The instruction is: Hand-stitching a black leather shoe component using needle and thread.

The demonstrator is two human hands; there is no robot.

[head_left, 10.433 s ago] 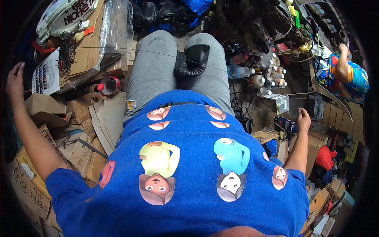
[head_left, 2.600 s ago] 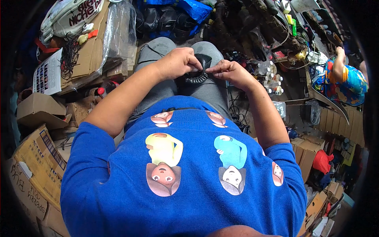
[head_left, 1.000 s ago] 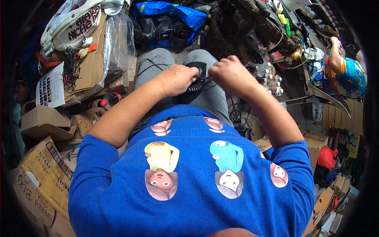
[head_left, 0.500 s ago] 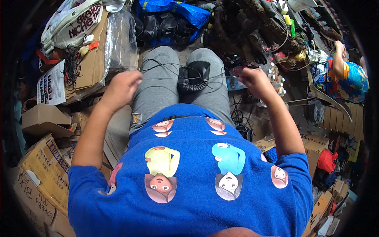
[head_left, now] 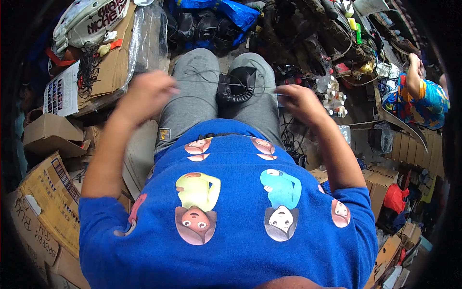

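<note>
A black piece with a ridged, curved edge [head_left: 237, 95] rests across my thighs, around the gap between my knees; its kind is unclear. Thin dark thread [head_left: 204, 83] runs out from it to both sides and loops loosely over the grey trousers. My left hand [head_left: 150, 91], blurred by motion, is raised beside my left thigh with its fingers closed on the thread. On the other side, my right hand [head_left: 302, 102] pinches thread beside my right thigh. Both hands are apart from the black piece.
Cardboard [head_left: 113, 72] under clear plastic, topped by a pale bag [head_left: 94, 26], lies at left. Open boxes [head_left: 55, 136] stand nearer. Several clear bottles [head_left: 333, 96] cluster at right. A blue plastic sack [head_left: 238, 13] holds black items ahead. Another person in a colourful shirt [head_left: 421, 101] sits far right.
My left hand has moved slightly up and away. My right hand has come a little inward and lower. The thread over my lap lies differently, with a straighter stretch toward my left hand.
</note>
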